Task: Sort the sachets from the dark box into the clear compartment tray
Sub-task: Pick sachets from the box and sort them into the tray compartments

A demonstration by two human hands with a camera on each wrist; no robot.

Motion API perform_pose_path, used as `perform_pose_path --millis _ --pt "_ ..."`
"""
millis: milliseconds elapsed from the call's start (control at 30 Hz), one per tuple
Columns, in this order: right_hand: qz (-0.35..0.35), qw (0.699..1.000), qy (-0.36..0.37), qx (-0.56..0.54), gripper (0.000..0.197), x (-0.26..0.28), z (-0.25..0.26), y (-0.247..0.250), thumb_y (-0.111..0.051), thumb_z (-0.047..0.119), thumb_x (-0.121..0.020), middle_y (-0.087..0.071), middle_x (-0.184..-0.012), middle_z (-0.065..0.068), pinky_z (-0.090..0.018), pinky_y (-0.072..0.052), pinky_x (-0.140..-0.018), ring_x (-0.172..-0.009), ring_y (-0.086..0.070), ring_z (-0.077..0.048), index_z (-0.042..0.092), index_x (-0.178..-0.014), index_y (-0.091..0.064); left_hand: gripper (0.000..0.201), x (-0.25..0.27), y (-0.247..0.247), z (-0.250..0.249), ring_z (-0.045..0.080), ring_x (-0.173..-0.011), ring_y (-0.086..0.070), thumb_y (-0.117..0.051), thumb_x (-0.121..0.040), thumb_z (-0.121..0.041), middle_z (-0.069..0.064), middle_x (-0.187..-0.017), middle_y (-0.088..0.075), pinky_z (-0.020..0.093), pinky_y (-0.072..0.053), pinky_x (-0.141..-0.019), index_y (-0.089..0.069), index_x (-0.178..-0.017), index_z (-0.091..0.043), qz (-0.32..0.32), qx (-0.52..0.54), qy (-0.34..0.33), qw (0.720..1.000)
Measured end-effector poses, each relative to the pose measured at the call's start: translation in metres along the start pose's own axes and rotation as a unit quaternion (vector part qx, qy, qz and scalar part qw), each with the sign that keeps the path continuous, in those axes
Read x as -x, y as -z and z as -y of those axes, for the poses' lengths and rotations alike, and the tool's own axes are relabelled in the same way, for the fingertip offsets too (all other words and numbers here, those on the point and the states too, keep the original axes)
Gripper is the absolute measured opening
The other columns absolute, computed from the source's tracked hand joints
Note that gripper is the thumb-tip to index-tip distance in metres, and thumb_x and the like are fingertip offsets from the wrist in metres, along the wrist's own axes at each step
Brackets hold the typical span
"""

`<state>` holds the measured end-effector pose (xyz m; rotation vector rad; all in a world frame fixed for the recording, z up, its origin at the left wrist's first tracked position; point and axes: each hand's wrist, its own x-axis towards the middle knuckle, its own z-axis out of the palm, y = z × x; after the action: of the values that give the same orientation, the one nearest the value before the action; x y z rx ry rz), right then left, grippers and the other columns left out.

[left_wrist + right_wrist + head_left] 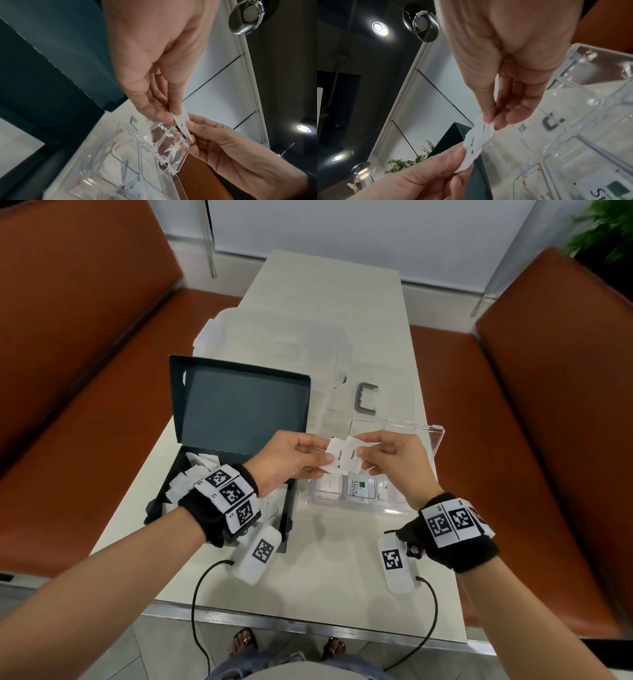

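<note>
With our left hand [291,458] and right hand [387,453] each pinching small white sachets [342,455] above the clear tray [394,508], we risk dropping one into the wrong compartment.

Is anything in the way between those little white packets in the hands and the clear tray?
Nothing visible blocks them. The left hand and right hand pinch the white sachets right above the clear compartment tray. Its lid stands open at the back, so the compartments below are uncovered.
</note>
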<state>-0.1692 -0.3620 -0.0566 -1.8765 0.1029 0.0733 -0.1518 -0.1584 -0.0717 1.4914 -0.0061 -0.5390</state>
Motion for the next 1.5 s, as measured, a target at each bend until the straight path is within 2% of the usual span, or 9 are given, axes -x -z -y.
perform_pose_path --millis 200,333,433,633,933,1100,1200,1400,1500 --pt "0.017 1.000 0.012 0.017 0.021 0.003 -0.005 0.026 -0.071 0.009 -0.084 -0.072 -0.078 -0.014 -0.021 -0.055 -0.066 -0.064 -0.064 -0.009 0.022 -0.101 -0.073 0.032 -0.009 -0.022 -0.003 0.010 -0.075 -0.070 -0.077 -0.076 0.002 0.008 -0.092 -0.074 0.020 -0.057 -0.067 -0.070 -0.106 -0.005 -0.020 -0.011 -0.004 1.000" --pt "0.024 1.000 -0.007 0.010 0.023 0.005 -0.011 0.035 -0.075 0.010 -0.080 -0.071 -0.079 -0.018 -0.025 -0.058 -0.069 -0.065 -0.064 -0.012 0.016 -0.102 -0.072 0.028 -0.014 -0.041 -0.004 0.009 -0.074 -0.069 -0.077 -0.077 0.000 0.003 -0.085 -0.073 0.019 -0.056 -0.068 -0.071 -0.103 -0.007 -0.006 0.000 -0.012 1.000" --pt "0.004 0.999 -0.037 0.008 0.017 0.003 -0.016 0.044 -0.076 0.010 -0.079 -0.070 -0.077 -0.011 -0.024 -0.057 -0.063 -0.063 -0.065 -0.013 0.006 -0.094 -0.071 0.023 -0.017 -0.051 -0.004 0.012 -0.076 -0.069 -0.077 -0.078 -0.002 0.005 -0.085 -0.072 0.020 -0.057 -0.069 -0.073 -0.099 -0.009 -0.009 0.002 -0.019 1.000" --pt "-0.016 0.998 -0.062 -0.009 0.005 0.003 -0.024 0.080 -0.072 0.009 -0.081 -0.074 -0.076 -0.007 -0.024 -0.054 -0.060 -0.066 -0.070 -0.017 0.008 -0.084 -0.070 0.023 -0.024 -0.067 -0.001 0.020 -0.077 -0.070 -0.069 -0.086 -0.007 0.015 -0.097 -0.073 0.026 -0.060 -0.074 -0.069 -0.107 0.002 -0.036 0.033 -0.018 0.999" --pt "-0.011 0.998 -0.039 0.037 0.013 -0.005 -0.030 0.089 -0.077 0.012 -0.077 -0.072 -0.071 -0.005 -0.022 -0.056 -0.060 -0.062 -0.069 -0.013 0.012 -0.088 -0.068 0.026 -0.034 -0.100 -0.002 0.018 -0.074 -0.073 -0.068 -0.088 -0.009 0.018 -0.100 -0.072 0.023 -0.059 -0.067 -0.068 -0.112 0.001 -0.019 0.010 -0.014 1.000" --pt "-0.017 0.994 -0.004 0.104 0.019 -0.009 -0.031 0.089 -0.078 0.017 -0.077 -0.072 -0.063 -0.001 -0.016 -0.055 -0.056 -0.060 -0.070 -0.009 0.021 -0.091 -0.066 0.012 -0.040 -0.110 0.000 0.013 -0.063 -0.070 -0.071 -0.085 -0.009 0.008 -0.082 -0.069 0.021 -0.058 -0.061 -0.071 -0.097 -0.007 -0.033 0.003 -0.022 0.999" --pt "-0.023 0.993 0.001 0.113 0.019 -0.012 -0.031 0.087 -0.077 0.017 -0.076 -0.071 -0.062 -0.002 -0.017 -0.055 -0.056 -0.058 -0.069 -0.009 0.020 -0.090 -0.065 0.007 -0.042 -0.113 0.001 0.016 -0.067 -0.072 -0.071 -0.085 -0.010 0.008 -0.083 -0.070 0.021 -0.058 -0.061 -0.073 -0.092 -0.009 -0.022 0.000 -0.020 1.000" --pt "0.001 0.990 0.035 0.138 0.021 -0.016 -0.026 0.086 -0.071 0.026 -0.083 -0.070 -0.080 0.001 -0.018 -0.053 -0.059 -0.063 -0.067 -0.007 0.029 -0.104 -0.069 0.017 -0.046 -0.112 0.001 0.023 -0.071 -0.074 -0.069 -0.086 -0.006 0.010 -0.084 -0.070 0.021 -0.058 -0.060 -0.070 -0.102 -0.001 -0.025 0.002 -0.011 1.000" --pt "0.009 0.989 0.051 0.137 0.019 -0.017 -0.024 0.083 -0.066 0.022 -0.088 -0.071 -0.083 0.005 -0.013 -0.052 -0.057 -0.061 -0.065 -0.004 0.028 -0.105 -0.073 0.011 -0.046 -0.112 0.000 0.022 -0.070 -0.074 -0.068 -0.088 -0.007 0.007 -0.084 -0.071 0.022 -0.058 -0.060 -0.072 -0.098 -0.009 -0.025 -0.005 -0.020 0.999"
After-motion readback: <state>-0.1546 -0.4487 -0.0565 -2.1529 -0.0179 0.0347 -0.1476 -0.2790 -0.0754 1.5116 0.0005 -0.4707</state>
